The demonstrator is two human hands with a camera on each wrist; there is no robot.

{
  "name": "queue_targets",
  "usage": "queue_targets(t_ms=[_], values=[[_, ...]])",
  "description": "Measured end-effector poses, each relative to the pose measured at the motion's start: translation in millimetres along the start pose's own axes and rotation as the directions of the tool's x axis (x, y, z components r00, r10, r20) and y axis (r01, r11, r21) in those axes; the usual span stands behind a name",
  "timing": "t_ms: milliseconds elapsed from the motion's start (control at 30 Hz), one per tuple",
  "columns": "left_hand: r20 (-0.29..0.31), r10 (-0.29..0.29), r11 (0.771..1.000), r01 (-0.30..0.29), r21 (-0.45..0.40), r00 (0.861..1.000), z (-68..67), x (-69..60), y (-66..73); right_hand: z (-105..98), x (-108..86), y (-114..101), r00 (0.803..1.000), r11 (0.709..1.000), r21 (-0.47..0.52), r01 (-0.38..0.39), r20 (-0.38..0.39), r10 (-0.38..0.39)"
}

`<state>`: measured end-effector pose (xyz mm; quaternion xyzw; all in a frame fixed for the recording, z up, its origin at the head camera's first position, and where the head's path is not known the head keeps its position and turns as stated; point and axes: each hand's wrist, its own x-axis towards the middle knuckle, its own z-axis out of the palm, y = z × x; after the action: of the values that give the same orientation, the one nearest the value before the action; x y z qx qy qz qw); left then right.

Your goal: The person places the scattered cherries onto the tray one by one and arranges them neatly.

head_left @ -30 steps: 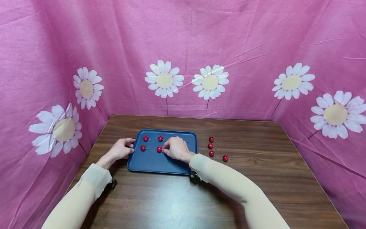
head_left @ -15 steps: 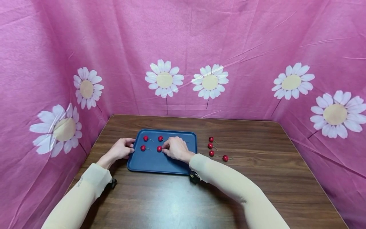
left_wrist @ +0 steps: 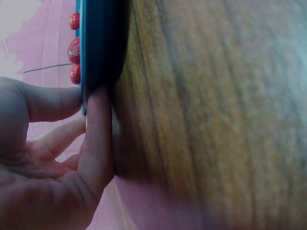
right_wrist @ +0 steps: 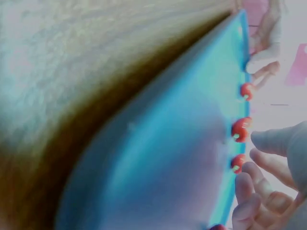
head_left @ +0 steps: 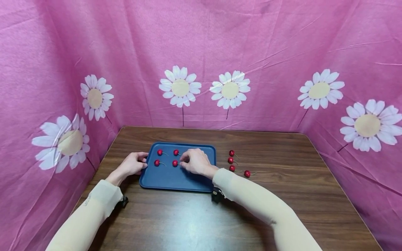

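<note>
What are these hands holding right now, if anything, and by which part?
The left hand pinches the blue tray by its left rim, thumb above, finger beneath. The right hand holds nothing visible.

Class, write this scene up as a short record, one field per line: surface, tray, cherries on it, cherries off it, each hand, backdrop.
Surface: brown wood-grain table
Tray: blue tray, flat on the table
Cherries on tray: four red cherries plainly visible, in two rows of two; the right hand may hide more
Cherries off tray: four loose cherries, right of the tray
Left hand: pinches the tray's left edge
Right hand: over the tray, thumb and forefinger apart
Backdrop: pink cloth with white daisies
</note>
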<state>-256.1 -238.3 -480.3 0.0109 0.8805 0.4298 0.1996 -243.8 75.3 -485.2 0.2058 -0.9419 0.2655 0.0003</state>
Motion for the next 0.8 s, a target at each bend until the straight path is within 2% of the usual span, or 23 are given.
queue_targets(t_ms=[200, 333, 633, 800], values=[[0.003, 0.009, 1.000, -0.009, 0.011, 1.000, -0.4, -0.2, -0.7, -25, -12.6, 7, 0.998, 0.998, 0.047, 0.051, -0.029, -0.050], [0.002, 0.005, 1.000, -0.005, 0.009, 1.000, 0.3, 0.7, -2.5, -42, -22.4, 19, 0.996, 0.993, 0.078, 0.084, -0.046, -0.081], [0.001, 0.002, 1.000, -0.002, 0.008, 1.000, 0.8, 2.1, -3.0, -79, -48.6, 61, 0.996, 0.986, 0.149, 0.075, -0.067, -0.065], [-0.001, 0.010, 1.000, -0.010, 0.004, 1.000, 0.3, 1.7, -2.5, -94, -65.1, 87, 0.991, 0.983, 0.166, 0.072, -0.128, -0.051]])
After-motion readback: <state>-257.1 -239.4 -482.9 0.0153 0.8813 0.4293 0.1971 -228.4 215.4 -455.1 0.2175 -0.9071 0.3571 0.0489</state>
